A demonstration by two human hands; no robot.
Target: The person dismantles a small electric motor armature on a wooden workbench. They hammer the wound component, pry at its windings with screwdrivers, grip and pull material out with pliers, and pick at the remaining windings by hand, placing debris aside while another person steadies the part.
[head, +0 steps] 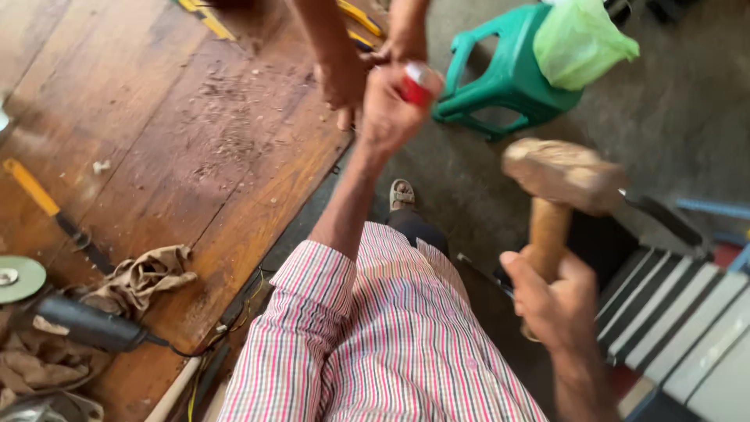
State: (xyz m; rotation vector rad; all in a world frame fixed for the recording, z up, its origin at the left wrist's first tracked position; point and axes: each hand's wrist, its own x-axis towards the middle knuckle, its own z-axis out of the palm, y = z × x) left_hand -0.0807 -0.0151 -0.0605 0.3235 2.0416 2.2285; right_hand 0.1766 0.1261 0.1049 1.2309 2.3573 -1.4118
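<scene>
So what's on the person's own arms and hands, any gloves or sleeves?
No gloves: both hands are bare. The left hand comes out of a shirt sleeve with fine red, white and dark stripes, rolled back to about the elbow. The right hand and its forearm show no sleeve, watch or ring.

Hands in view: four. Two the wearer's own, left hand (pixel 391 109) and right hand (pixel 551 301); two another person's hands (pixel 344 78). One wooden mallet (pixel 558 176). One small red object (pixel 416 84). One green plastic stool (pixel 508 74). One green bag (pixel 578 39). One angle grinder (pixel 74 316). One chisel (pixel 55 211). One rag (pixel 144 277).
</scene>
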